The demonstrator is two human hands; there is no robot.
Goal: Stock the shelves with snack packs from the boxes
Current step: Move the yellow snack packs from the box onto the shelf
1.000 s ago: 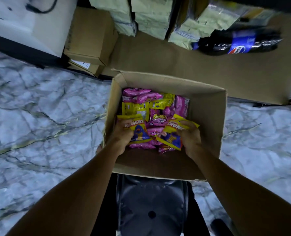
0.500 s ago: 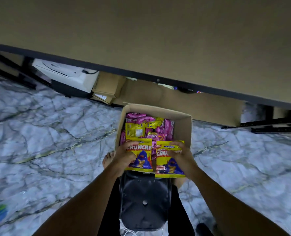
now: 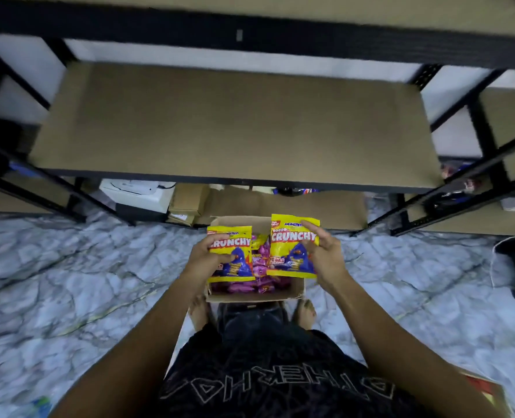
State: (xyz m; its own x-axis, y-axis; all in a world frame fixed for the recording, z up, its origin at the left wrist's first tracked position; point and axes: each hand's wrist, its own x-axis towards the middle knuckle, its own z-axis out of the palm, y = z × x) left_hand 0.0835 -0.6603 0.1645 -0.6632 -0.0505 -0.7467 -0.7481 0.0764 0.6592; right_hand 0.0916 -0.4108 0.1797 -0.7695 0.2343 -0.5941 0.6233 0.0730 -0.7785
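Holding one yellow pack in each hand above the box (image 3: 298,289): left hand (image 3: 203,260) grips the left pack (image 3: 230,256), thumb across its front, fingers behind; right hand (image 3: 325,256) pinches the right pack (image 3: 292,247) by its edge, slightly higher. Pink packs (image 3: 260,267) lie below between them. Shelf (image 3: 232,125) sits beyond.

The floor (image 3: 69,282) is pale grey marble with dark veins. A black metal rack (image 3: 250,37) stands against a white wall (image 3: 220,60), its tan board (image 3: 235,122) bare. More racks flank it at the left (image 3: 15,182) and right (image 3: 491,164) edges. Under the board sit a white box (image 3: 135,193) and brown cartons (image 3: 186,203). The light is dim and bluish.
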